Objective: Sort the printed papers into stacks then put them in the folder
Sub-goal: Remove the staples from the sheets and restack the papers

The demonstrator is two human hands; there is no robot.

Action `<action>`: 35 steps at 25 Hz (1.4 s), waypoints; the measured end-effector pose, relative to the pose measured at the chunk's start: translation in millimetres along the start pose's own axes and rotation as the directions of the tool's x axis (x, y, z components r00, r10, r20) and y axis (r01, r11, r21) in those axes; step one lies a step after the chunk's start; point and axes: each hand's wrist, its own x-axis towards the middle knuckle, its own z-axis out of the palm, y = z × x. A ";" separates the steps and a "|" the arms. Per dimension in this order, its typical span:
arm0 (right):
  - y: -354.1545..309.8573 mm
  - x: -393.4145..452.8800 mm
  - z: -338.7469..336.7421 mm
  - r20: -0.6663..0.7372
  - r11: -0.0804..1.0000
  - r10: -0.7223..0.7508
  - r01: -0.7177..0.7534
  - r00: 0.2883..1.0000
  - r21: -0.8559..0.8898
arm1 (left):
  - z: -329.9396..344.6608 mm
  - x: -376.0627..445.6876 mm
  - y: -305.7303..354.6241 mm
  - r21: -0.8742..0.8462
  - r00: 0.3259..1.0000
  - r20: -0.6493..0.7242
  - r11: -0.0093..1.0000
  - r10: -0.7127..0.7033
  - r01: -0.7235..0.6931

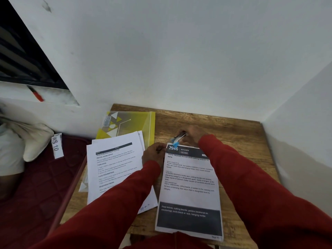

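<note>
My right hand [190, 139] gripped a small blue-and-metal stapler [177, 139] at the top-left corner of the white printed stack headed "Kitchen" [188, 186], while my left hand [154, 153] pinched that corner flat. The other white printed stack [115, 168] lay just to the left on the wooden table [233, 139], overlapping the yellow plastic folder [133, 123]. I judged the risk plain — if the sheets slid before the staple closed, the corner would bind crooked.
</note>
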 end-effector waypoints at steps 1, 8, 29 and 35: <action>13.2 -10.4 -2.2 -0.077 0.993 0.043 -0.035 0.996 0.110 | 0.5 0.1 -0.4 0.007 1.000 -0.005 1.000 0.007 -0.007; 103.8 -115.5 28.7 -0.509 0.822 0.537 -0.282 0.673 0.495 | 5.6 -2.7 -2.5 0.051 0.998 -0.027 0.997 0.050 -0.049; 62.1 -141.2 89.2 -0.213 0.477 0.560 -0.102 0.800 0.873 | -12.2 -16.1 42.4 -0.596 0.994 0.002 0.798 -0.112 0.091; 62.7 -124.1 73.6 -0.200 0.237 0.649 0.055 0.734 0.970 | 0.6 -29.3 12.4 -0.312 0.950 0.299 0.950 0.090 0.008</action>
